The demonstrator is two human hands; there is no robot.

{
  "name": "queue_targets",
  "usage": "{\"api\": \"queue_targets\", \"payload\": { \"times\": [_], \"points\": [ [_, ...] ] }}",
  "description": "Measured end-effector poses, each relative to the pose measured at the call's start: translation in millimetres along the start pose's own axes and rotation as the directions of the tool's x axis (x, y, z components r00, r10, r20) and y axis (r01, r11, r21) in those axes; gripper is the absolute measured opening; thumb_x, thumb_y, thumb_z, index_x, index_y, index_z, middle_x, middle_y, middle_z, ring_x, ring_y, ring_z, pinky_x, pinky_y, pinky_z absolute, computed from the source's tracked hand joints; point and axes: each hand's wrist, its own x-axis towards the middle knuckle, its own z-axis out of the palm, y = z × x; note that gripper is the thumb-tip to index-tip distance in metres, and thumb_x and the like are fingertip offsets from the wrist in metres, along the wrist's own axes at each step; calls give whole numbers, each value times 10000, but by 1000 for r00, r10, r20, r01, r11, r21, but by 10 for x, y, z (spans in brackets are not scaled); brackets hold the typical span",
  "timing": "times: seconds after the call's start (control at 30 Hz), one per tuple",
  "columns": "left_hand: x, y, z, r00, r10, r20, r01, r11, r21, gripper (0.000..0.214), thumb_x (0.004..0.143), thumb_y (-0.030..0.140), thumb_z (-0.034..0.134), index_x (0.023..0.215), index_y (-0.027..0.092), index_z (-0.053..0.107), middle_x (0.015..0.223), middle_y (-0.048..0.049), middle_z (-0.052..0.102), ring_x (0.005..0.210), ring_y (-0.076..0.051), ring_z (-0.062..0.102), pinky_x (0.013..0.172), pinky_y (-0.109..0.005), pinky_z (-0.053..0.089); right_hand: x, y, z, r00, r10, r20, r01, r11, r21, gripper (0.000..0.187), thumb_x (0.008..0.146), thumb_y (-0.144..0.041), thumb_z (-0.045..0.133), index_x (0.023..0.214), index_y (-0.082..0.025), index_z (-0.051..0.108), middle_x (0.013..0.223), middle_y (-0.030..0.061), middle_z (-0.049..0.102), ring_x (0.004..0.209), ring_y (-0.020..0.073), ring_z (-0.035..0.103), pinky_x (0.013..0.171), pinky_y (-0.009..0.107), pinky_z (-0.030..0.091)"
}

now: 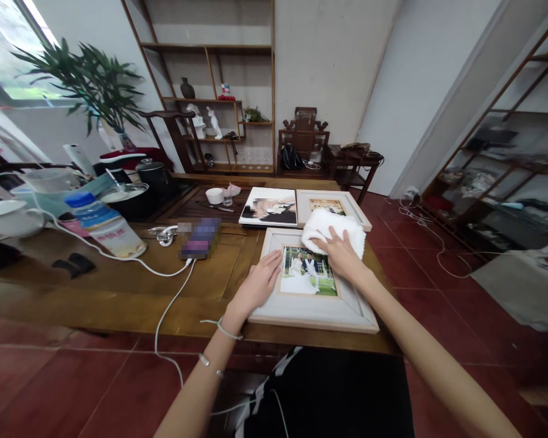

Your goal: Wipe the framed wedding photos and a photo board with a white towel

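A picture frame (296, 311) with a pale wide border and a photo of two people on grass lies flat near the table's front edge. Flat on its left border rests my left hand (258, 285), fingers stretched out. My right hand (342, 255) presses a folded white cloth (335, 230) against the frame's upper right part, fingers bent over the cloth's edge. That cloth hides the frame's top right corner and part of a second frame (358, 210) behind. Left of the second frame lies a white-edged photo panel (269, 207).
On the wooden table (205, 310), left of the frame, lie a phone (200, 238) with a white cable (162, 322), a blue-capped bottle (107, 228) and a metal object (165, 235). Further back are a small white cup (214, 196) and a dark pot (154, 176).
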Motion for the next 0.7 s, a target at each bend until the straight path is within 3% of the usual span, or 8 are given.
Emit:
{"api": "queue_targets", "payload": {
  "times": [0.07,0.17,0.27,0.4,0.53,0.7],
  "points": [
    [-2,-1,7,1000,5,-12,-5,1000,-1,419,971,227,355,1379,184,442,1447,-109,451,1355,-220,397,1109,-458,353,-87,-81,-52,999,-41,31,41,999,10,810,642,112,357,1377,-207,478,1476,84,407,1377,385,245,1036,676,214],
    [-5,1,17,1000,5,-18,-5,1000,6,421,970,229,355,1380,185,440,1447,-108,450,1356,-219,395,1110,-458,351,-470,-308,-239,984,-118,137,109,991,74,820,626,107,365,1357,-237,500,1468,72,423,1368,364,283,1031,674,240],
    [-10,14,18,1000,-3,-13,3,1000,14,417,974,237,344,1372,170,451,1448,-110,449,1360,-217,388,1116,-450,342,-954,-572,-548,925,-228,306,164,962,220,844,615,95,377,1370,-268,480,1447,66,454,1372,354,287,1043,652,270],
    [-17,35,12,1000,-8,-11,8,1000,18,414,980,243,335,1368,170,457,1449,-106,448,1364,-211,383,1126,-435,327,-1313,-834,-784,880,-260,397,143,943,301,906,594,90,386,1403,-315,427,1509,29,357,1391,370,227,1065,647,258],
    [-17,28,9,1000,-4,-10,4,1000,10,413,982,247,335,1371,176,452,1450,-108,446,1362,-209,386,1125,-432,327,-1156,-808,-515,929,-244,278,168,948,271,925,580,97,368,1414,-301,408,1526,3,323,1413,339,165,1103,614,209],
    [-8,1,7,1000,4,13,-4,1000,9,422,982,252,337,1386,177,433,1461,-110,430,1372,-212,368,1128,-437,318,-555,-315,-89,998,-48,44,46,998,42,854,624,111,371,1405,-231,429,1527,78,319,1414,315,190,1119,572,169]
  ]
}}
